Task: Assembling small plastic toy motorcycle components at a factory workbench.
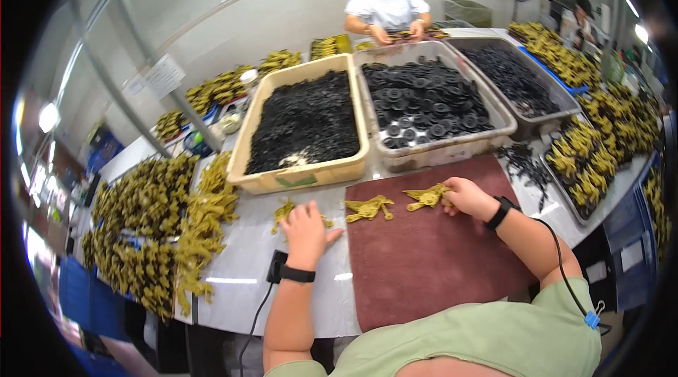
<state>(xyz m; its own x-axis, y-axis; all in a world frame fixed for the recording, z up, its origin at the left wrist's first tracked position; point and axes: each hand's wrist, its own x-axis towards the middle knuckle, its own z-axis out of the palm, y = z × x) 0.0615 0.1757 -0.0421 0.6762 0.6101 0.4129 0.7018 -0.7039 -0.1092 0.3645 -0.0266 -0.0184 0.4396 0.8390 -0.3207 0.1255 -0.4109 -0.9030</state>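
Observation:
On the dark red mat [424,264] in front of me lie two olive-yellow moulded figure pieces, flat with limb-like ends. My right hand [469,200] pinches the end of the right yellow piece [425,198] between thumb and fingers. The other yellow piece [368,209] lies to its left, near the mat's left edge, untouched. Left of the mat, on the white tabletop [240,250], my left hand [306,232] reaches over a third yellow piece [282,213], its fingers spread and thumb out. That hand partly covers the piece, so contact is hard to make out.
Beyond the mat stand a cream tub [296,176] of small black parts, a tub [438,154] of black discs and a grey tub [547,119] of black parts. Yellow pieces pile up at left [141,214] and right [607,144]. Across the table a person [387,6] works.

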